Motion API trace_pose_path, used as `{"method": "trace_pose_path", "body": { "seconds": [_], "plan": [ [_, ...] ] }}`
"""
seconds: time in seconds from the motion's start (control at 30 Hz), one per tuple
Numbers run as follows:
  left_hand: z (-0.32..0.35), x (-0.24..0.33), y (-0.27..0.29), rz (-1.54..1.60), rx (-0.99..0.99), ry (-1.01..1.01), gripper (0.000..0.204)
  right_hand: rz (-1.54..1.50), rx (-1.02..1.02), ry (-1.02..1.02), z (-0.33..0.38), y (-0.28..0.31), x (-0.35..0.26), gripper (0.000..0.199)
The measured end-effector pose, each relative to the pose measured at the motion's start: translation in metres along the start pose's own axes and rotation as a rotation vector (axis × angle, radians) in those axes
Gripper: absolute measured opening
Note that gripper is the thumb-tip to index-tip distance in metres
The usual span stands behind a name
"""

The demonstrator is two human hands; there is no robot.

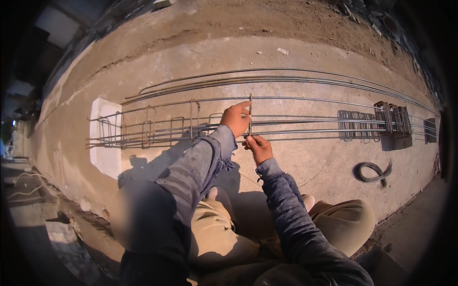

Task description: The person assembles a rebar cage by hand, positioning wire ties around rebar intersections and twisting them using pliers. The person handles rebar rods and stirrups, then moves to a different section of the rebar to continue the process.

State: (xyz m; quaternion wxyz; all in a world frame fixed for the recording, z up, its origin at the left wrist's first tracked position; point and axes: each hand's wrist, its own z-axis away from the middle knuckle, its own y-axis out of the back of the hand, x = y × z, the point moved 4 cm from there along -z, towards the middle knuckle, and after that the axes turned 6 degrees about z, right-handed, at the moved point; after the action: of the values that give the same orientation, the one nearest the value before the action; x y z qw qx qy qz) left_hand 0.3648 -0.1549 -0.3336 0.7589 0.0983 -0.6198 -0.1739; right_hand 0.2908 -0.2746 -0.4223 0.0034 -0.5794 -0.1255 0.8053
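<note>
Stirrup (250,125): a thin, rust-brown tie seen almost edge-on, upright across the long bars (305,130) near the middle of the view, between the two hands.
Left hand (235,120): at the upper part of the stirrup, the fingers partly bent and a little spread, with their tips at the metal; whether they close round it cannot be told.
Right hand (260,149): lower down and nearer the body, thumb and index finger pinched together on the stirrup's lower end, the other fingers curled in.
Upper bar (310,98): runs past the top of the stirrup and on to both sides.
Spaced stirrups (192,119): stand apart from one another along the bars on the left.
Bunched stirrups (392,119): packed close together around the bars at the right.
White block (106,159): lies under the left end of the bars.
Loose bars (267,70): a bundle lying beyond the others, roughly alongside them.
Wire coil (367,179): dark, looped thin wire on the concrete (305,167), nearer the body than the bunched stirrups.
Legs (350,219): bent, in tan trousers, below the hands.
Soil (267,24): brown ground past the concrete.
</note>
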Motion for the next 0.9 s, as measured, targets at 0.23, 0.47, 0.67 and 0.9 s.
{"method": "trace_pose_path", "body": {
  "seconds": [0.23,0.47,0.67,0.9],
  "plan": [
    [0.0,0.005,0.0,-0.134,-0.014,-0.018,0.034,-0.034,-0.022,-0.02,0.004,0.003,-0.007,0.022],
    [0.001,0.005,0.002,-0.12,0.014,-0.035,0.033,-0.006,-0.026,0.018,0.004,0.002,-0.008,0.022],
    [0.02,0.036,-0.001,-0.461,-0.052,-0.292,0.029,-0.022,0.007,0.06,0.002,0.005,-0.005,0.022],
    [0.017,0.04,0.0,-0.663,-0.255,-0.297,0.016,0.02,0.031,0.005,0.003,0.001,-0.006,0.024]
  ]
}}
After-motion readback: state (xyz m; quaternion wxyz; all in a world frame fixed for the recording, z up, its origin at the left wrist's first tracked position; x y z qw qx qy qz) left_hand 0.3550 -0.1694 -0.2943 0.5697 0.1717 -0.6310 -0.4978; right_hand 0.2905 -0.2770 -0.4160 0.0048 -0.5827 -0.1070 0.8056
